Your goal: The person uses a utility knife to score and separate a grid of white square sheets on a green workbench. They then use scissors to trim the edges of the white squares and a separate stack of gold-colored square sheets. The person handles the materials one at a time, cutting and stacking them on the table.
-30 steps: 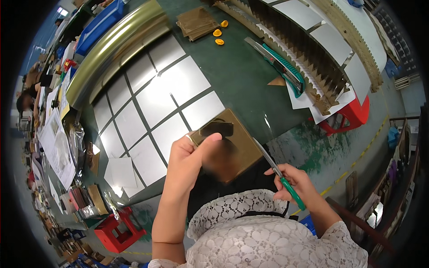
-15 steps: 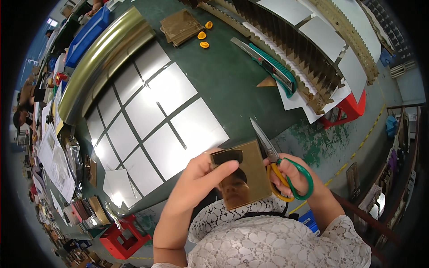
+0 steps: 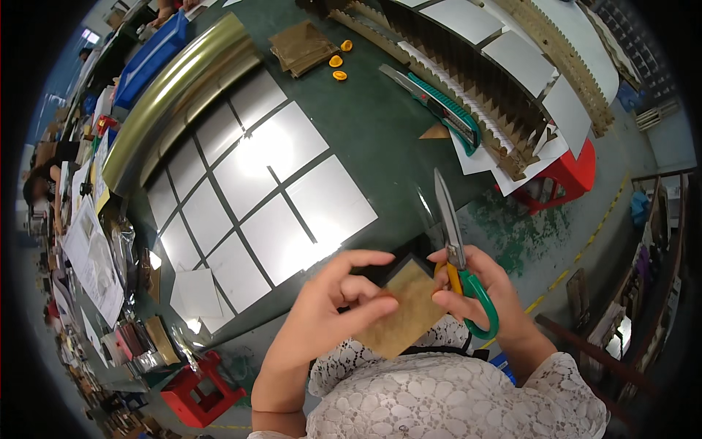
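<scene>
My left hand (image 3: 318,314) has its thumb and curled fingers at the left edge of a square tan panel (image 3: 406,311), its index finger stretched out above. My right hand (image 3: 497,282) holds scissors (image 3: 450,216) by their green and yellow handles, blades pointing away from me and nearly closed together. The same hand's thumb and fingertips touch the panel's right corner. The panel hangs tilted in front of my chest, its face dull and mottled. Past my hands, white square sheets (image 3: 274,194) lie in rows on the green tabletop (image 3: 347,121).
A large gold roll (image 3: 183,95) lies at the left, beside a blue tray (image 3: 153,58). Stacked brown squares (image 3: 301,47), yellow finger cots (image 3: 336,61) and a green utility knife (image 3: 446,106) lie farther off. At the right stands a slotted rack (image 3: 468,80), near a red stool (image 3: 563,183).
The panel has turned from a mirror-like face to a dull one, and now sits cornerwise. My left index finger has lifted away from it. The scissors have swung more upright.
</scene>
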Demonstrator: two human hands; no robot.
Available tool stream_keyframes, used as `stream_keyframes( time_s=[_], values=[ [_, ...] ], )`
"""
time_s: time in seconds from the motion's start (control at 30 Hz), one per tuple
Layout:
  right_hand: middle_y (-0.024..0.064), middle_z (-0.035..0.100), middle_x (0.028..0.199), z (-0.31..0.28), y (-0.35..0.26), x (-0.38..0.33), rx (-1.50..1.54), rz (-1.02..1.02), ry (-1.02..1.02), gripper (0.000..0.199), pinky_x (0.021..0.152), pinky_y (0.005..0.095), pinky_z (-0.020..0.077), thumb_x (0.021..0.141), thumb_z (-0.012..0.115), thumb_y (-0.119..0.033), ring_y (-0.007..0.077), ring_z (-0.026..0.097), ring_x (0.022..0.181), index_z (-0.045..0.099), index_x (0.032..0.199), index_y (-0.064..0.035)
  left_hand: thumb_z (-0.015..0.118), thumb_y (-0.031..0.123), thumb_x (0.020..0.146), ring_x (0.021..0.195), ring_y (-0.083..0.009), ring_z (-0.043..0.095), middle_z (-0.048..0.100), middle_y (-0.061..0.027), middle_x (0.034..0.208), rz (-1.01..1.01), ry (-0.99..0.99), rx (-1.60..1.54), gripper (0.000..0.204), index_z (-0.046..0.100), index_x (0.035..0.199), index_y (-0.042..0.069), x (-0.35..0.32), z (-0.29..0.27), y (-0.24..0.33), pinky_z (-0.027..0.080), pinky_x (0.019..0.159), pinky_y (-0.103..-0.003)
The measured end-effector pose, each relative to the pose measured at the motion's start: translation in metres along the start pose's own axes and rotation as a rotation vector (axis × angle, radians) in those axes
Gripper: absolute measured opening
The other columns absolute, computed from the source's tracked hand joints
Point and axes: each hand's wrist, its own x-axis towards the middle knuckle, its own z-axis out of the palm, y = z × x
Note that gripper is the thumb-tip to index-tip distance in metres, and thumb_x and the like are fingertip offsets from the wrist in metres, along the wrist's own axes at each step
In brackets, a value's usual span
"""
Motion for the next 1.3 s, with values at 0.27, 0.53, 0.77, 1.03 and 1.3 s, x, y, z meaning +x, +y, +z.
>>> stream_keyframes(
  time_s=[0.27, 0.53, 0.77, 1.03, 1.3],
  values=[
    [0.0028, 0.057, 0.092, 0.012, 0.004, 0.007, 0.157, -0.066, 0.136, 0.044, 0.053, 0.0180, 0.0409, 0.086, 0.066, -0.002, 0.0043, 0.051, 0.061, 0.047, 0.125, -0.0033, 0.061, 0.011, 0.092, 0.098, -0.0100, 0.060, 0.064, -0.0068, 0.112, 0.078, 0.162, -0.376, 0.031, 0.059, 0.120, -0.003, -0.016, 0.009, -0.044, 0.046, 0.087, -0.025],
    [0.0074, 0.053, 0.099, -0.009, 0.025, -0.004, 0.088, -0.022, -0.136, 0.081, 0.073, 0.0220, 0.0420, 0.073, 0.079, -0.040, 0.0095, 0.052, 0.080, 0.041, 0.134, -0.0014, 0.061, 0.009, 0.093, 0.084, -0.0075, 0.060, 0.066, -0.0043, 0.094, 0.313, 0.504, -0.357, 0.017, 0.063, 0.106, -0.002, -0.009, -0.006, -0.018, 0.047, 0.076, -0.023],
    [0.0004, 0.052, 0.096, -0.014, 0.038, -0.008, -0.100, -0.018, -0.244, 0.076, 0.072, 0.0228, 0.0408, 0.072, 0.084, -0.023, 0.0078, 0.047, 0.077, 0.045, 0.136, -0.0071, 0.061, 0.008, 0.092, 0.088, -0.0080, 0.060, 0.067, -0.0056, 0.098, 0.356, 0.502, -0.333, 0.019, 0.063, 0.108, -0.002, -0.007, -0.007, -0.022, 0.047, 0.080, -0.023],
    [0.0009, 0.052, 0.095, -0.013, 0.034, -0.005, -0.114, -0.031, -0.227, 0.077, 0.071, 0.0227, 0.0416, 0.071, 0.085, -0.023, 0.0083, 0.048, 0.078, 0.046, 0.135, -0.0066, 0.062, 0.008, 0.092, 0.090, -0.0086, 0.061, 0.068, -0.0069, 0.100, 0.390, 0.469, -0.280, 0.020, 0.064, 0.109, -0.003, -0.005, -0.001, -0.022, 0.047, 0.083, -0.024],
    [0.0000, 0.051, 0.094, -0.012, 0.030, -0.005, -0.134, -0.015, -0.211, 0.075, 0.069, 0.0222, 0.0409, 0.072, 0.085, -0.022, 0.0071, 0.048, 0.076, 0.046, 0.134, -0.0073, 0.062, 0.007, 0.092, 0.090, -0.0086, 0.061, 0.068, -0.0072, 0.101, 0.367, 0.458, -0.280, 0.021, 0.064, 0.109, -0.003, -0.004, 0.001, -0.023, 0.048, 0.081, -0.023]
  ],
)
